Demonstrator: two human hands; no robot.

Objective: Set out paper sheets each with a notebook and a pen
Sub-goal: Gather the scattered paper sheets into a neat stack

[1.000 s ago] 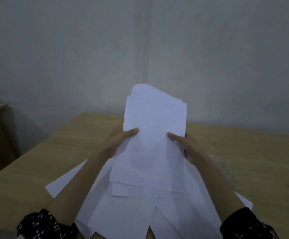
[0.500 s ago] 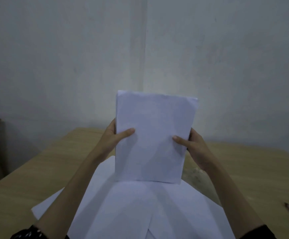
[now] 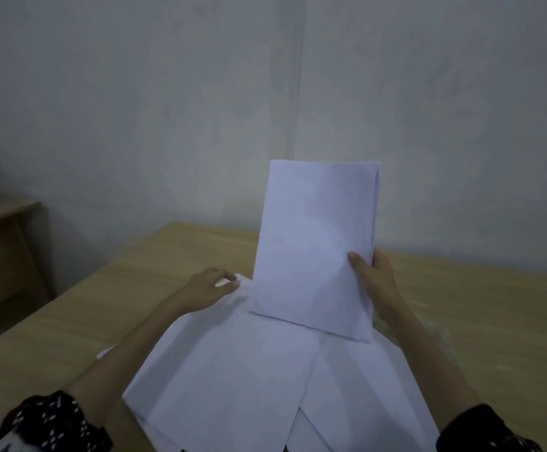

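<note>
The right hand point(image 3: 375, 282) grips a stack of paper sheets point(image 3: 314, 249) by its right edge and holds it upright above the desk point(image 3: 481, 321). The left hand point(image 3: 210, 290) pinches the far corner of the loose sheets point(image 3: 233, 380) that lie overlapping on the desk under both arms.

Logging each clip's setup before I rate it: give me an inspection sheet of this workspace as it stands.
Surface: light wooden table, bare wood around the papers.
Job's things: squared stack of white sheets held upright, bottom edge on loose sheets spread on the table. No notebook or pen seen.
Clutter: nothing seen.
Hands: right hand grips the stack's right edge; left hand is on a loose sheet's far corner, fingers pinching it.
Cables: nothing seen.
Surroundings: plain grey wall; second wooden desk at far left.
</note>
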